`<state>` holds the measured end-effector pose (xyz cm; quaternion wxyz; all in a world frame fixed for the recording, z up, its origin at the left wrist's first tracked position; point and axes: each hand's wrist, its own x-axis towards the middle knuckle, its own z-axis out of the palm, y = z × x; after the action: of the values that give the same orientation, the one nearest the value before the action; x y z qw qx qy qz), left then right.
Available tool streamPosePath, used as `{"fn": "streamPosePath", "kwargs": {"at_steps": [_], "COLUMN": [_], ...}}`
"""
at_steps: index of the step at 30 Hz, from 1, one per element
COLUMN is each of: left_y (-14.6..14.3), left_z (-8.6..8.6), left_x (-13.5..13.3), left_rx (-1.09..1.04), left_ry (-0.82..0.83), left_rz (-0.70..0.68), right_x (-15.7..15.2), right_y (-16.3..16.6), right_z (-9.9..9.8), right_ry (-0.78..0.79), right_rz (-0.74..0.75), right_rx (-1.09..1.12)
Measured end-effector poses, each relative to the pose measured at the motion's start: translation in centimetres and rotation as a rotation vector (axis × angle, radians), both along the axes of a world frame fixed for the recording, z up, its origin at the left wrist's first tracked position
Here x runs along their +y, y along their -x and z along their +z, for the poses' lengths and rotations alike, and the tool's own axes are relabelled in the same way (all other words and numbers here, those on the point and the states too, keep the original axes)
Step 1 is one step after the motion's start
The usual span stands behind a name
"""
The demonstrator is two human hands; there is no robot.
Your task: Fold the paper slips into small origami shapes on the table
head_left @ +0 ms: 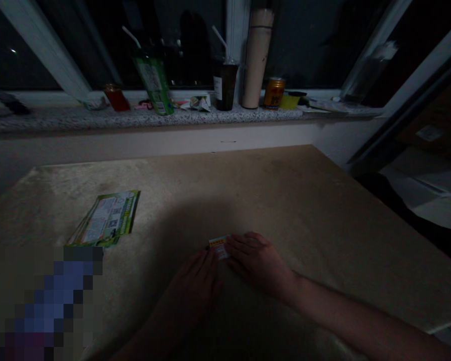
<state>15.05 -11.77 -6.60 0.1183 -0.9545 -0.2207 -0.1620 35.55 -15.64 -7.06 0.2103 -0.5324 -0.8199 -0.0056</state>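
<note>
A small printed paper, white with a yellow and blue band on top, lies on the table between my hands. I cannot tell whether it is a card or a folded sheet. My left hand rests at its left edge, fingers stretched forward and close together. Across its right side lies my right hand, palm down with the fingers extended flat. The fingers cover much of the paper's sides. To the left, a stack of green and white printed leaflets is slightly fanned out.
The brown table meets a wall under a stone windowsill. On the sill stand a green drink container, a dark cup with a straw, a tall pale flask and an orange can. A blurred patch hides the lower left.
</note>
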Motion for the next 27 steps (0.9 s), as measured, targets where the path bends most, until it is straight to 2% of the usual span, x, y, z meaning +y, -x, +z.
{"fn": "streamPosePath", "kwargs": {"at_steps": [5,11,19,27], "left_y": [0.3,0.8,1.6,1.6], "left_z": [0.1,1.0,1.4,0.9], "left_x": [0.4,1.7,2.5,2.0], "left_rx": [0.025,0.038,0.11,0.15], "left_ry": [-0.002,0.081,0.105,0.099], "left_rz": [-0.045,-0.057,-0.127,-0.121], "right_x": [-0.1,-0.6,-1.0,-1.0], "right_y": [-0.1,-0.5,-1.8,-1.4], "right_z": [0.2,0.2,1.2,1.5], "right_ry": [0.02,0.087,0.203,0.232], "right_rz": [0.015,0.044,0.21,0.155], "right_rx": [0.024,0.017,-0.099,-0.09]}}
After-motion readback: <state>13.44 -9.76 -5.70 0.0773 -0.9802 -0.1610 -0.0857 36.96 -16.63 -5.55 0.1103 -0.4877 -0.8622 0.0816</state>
